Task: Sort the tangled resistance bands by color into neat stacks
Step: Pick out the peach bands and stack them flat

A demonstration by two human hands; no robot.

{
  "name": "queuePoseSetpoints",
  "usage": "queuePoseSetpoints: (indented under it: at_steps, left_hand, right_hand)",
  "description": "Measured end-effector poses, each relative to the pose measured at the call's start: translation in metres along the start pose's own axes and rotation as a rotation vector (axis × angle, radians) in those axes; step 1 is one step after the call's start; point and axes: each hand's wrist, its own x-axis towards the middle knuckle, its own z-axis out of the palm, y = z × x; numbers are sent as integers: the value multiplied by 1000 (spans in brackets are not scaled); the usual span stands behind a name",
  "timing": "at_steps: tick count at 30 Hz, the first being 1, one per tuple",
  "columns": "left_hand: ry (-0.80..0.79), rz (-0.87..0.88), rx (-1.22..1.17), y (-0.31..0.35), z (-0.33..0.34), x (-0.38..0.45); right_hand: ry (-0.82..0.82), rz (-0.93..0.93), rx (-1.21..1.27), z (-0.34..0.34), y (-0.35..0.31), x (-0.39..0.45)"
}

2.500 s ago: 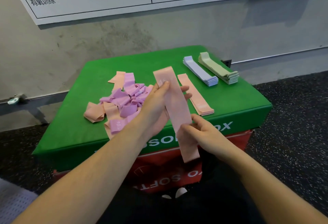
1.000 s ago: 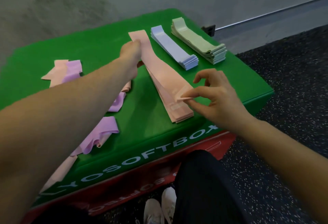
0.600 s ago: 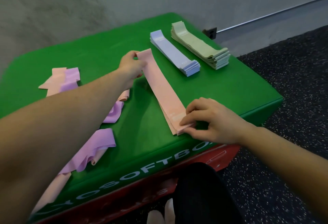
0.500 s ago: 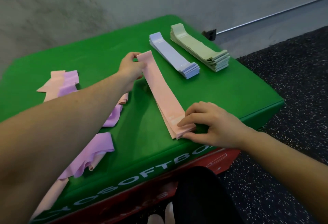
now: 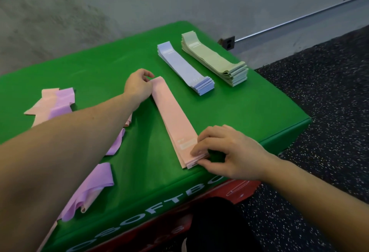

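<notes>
As before, both hands [image 5: 137,88] [image 5: 225,151] still pinch pink stack [image 5: 173,121] ends.

White block capitals run along the front face of the green padded box [image 5: 229,111]; the letters "OSOFTBO" can be read, with both ends of the word cut off, one by the frame edge and one by the right forearm. The red padded box [image 5: 237,189] below it carries white lettering too blurred to read. The pale printed labels on the flat peach-pink band stack [image 5: 173,119], the lavender-blue band stack [image 5: 183,67] and the sage-green band stack [image 5: 213,59] are too small to read.
</notes>
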Motion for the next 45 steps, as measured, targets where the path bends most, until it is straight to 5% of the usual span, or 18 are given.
queuePoseSetpoints:
  at_steps: [7, 14, 21, 26, 45]
  left_hand:
    - [60, 44, 191, 1, 4, -3]
    - [6, 292, 189, 18, -6, -26]
    - [-30, 428, 159, 10, -46, -61]
    - [-59, 408, 129, -20, -89, -100]
    - [168, 251, 253, -206, -222, -219]
  right_hand:
    - [-5, 39, 34, 0, 0, 1]
    - [-66, 218, 262, -10, -5, 5]
    - [94, 430, 533, -22, -13, 17]
    - [234, 421, 491, -25, -31, 37]
    - [-184, 239, 345, 83, -167, 153]
